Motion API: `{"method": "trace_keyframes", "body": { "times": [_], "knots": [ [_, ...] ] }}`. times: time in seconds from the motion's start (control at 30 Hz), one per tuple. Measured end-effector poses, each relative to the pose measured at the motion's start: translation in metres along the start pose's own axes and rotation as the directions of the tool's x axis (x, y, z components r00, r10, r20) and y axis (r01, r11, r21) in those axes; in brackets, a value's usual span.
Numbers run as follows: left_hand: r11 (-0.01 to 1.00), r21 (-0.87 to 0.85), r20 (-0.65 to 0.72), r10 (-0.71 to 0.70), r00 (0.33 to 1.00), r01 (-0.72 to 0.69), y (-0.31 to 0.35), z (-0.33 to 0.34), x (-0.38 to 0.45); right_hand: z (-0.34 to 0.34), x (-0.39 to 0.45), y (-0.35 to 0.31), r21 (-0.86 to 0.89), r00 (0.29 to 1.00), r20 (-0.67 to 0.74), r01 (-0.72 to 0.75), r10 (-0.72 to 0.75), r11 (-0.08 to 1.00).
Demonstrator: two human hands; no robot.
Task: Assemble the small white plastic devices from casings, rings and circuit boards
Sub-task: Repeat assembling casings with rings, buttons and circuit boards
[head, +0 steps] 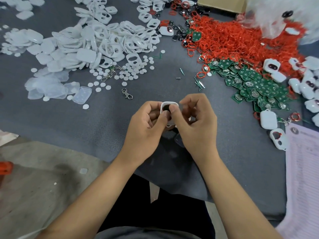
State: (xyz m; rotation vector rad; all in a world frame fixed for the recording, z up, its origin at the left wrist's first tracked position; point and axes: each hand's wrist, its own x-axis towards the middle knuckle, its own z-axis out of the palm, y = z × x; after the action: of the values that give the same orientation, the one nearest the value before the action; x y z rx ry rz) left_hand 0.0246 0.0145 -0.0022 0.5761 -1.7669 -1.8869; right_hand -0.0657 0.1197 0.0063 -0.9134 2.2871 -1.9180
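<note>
Casing [170,105]: a small white rounded-square shell with a dark round opening in its face, held above the near edge of the grey table [103,121], between both my hands.
My left hand [146,125]: fingers curled behind the casing's left side, thumb laid across its front; it grips the shell.
My right hand [196,123]: thumb tip pressed on the dark opening, the other fingers curled and bunched beside the casing's right edge. Whether those fingers also pinch a small part I cannot tell.
Head view, far left: a heap of white casing frames [110,42] with cut-out windows, mixed with solid white backs.
Head view, near left: translucent soft pads [51,87] in a loose pile, with small white discs [127,73] scattered across the table between them and the frames.
Head view, centre: a metal key clasp [127,94] lying alone just beyond my hands; further clasps sit among the discs.
Head view, upper right: a large mound of red rings [241,40].
Head view, right: green circuit boards [255,83] spilling from the foot of the red mound toward me.
Head view, far right: finished white devices [269,119] beside the boards, and a printed sheet of paper [303,169] at the table's right edge.
Head view, top right: a cardboard box [222,4] and a clear plastic bag [284,16].
</note>
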Motion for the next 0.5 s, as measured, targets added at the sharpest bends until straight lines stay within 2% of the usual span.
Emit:
{"method": "trace_keyframes", "body": {
  "times": [0.17,0.3,0.5],
  "knots": [
    [0.997,0.055,-0.005,0.055,0.998,-0.055,0.0026,0.0002,-0.0021,-0.006,0.0035,0.0015,0.021,0.995,0.104,-0.008,0.005,1.0],
    [0.996,0.062,-0.018,0.068,0.997,-0.067,0.0028,0.0008,-0.0035,-0.0084,0.0056,0.0022,0.062,0.99,0.132,-0.061,0.053,0.996],
    [0.996,0.065,-0.048,0.071,0.996,-0.068,0.0013,0.0006,-0.0034,-0.0074,0.0062,0.004,0.068,0.984,0.169,-0.069,0.056,0.995]
  ]
}}
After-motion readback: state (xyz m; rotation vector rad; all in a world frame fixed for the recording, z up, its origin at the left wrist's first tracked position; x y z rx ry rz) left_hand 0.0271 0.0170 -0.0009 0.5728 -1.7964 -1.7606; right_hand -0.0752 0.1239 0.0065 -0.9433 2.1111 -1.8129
